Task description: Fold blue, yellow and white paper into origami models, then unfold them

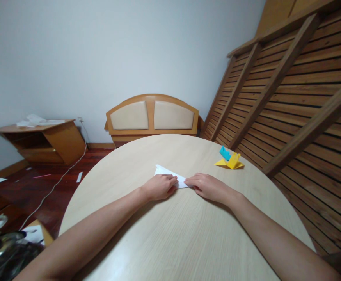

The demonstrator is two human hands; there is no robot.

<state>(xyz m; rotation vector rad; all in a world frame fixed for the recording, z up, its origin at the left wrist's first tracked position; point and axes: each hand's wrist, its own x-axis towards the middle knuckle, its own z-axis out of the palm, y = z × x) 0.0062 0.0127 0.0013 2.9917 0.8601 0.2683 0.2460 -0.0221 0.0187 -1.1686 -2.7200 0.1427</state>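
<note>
A folded white sheet of paper point(167, 173) lies flat on the round pale wooden table point(173, 234), near its middle. My left hand point(160, 186) rests on the paper's near left part, fingers curled down and pressing it. My right hand point(207, 186) lies palm down at the paper's right end, its fingertips touching the edge. Both forearms stretch across the table toward the paper. The paper's pointed far corner sticks out beyond my left hand.
A yellow folded paper figure point(231, 162) and a small blue one point(224, 153) sit at the table's far right. A wooden slatted bed frame point(290, 97) leans on the right. A headboard point(152, 116) stands behind the table, a low wooden cabinet point(44, 142) at left, a cable on the floor.
</note>
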